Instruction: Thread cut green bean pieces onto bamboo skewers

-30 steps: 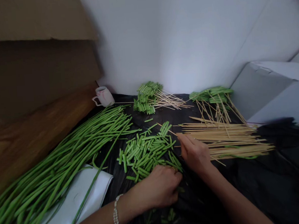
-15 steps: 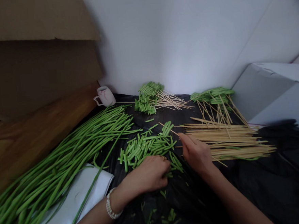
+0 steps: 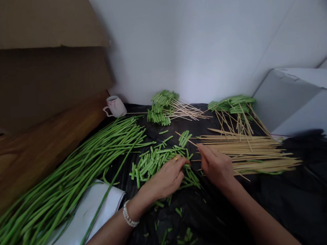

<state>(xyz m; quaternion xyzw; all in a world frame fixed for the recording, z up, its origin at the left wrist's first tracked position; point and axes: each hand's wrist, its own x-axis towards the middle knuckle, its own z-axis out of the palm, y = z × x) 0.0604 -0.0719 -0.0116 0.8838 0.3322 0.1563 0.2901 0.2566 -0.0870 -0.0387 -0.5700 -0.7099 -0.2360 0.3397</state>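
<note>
My right hand [image 3: 217, 167] is closed around a thin bamboo skewer [image 3: 193, 144], tip slanting up to the left. Several short green stem pieces [image 3: 185, 138], which look like garlic scapes, sit side by side on it. Over the loose pile of cut stem pieces [image 3: 146, 164], my left hand [image 3: 170, 176] has its fingers curled together. Whatever its fingertips hold, if anything, is hidden. A bracelet [image 3: 129, 214] circles the left wrist.
Long green stems [image 3: 72, 173] lie at left, partly over a white folded sheet [image 3: 107, 195]. Filled skewers [image 3: 162, 105] are stacked at back, with another stack [image 3: 232, 103] farther right. Bare skewers [image 3: 254, 146] lie at right. A mug [image 3: 116, 106] and white box [image 3: 293, 98] stand near the wall.
My left hand has moved up and slightly right across the pile, nearer the skewer. My right hand, still gripping the skewer, has shifted slightly right.
</note>
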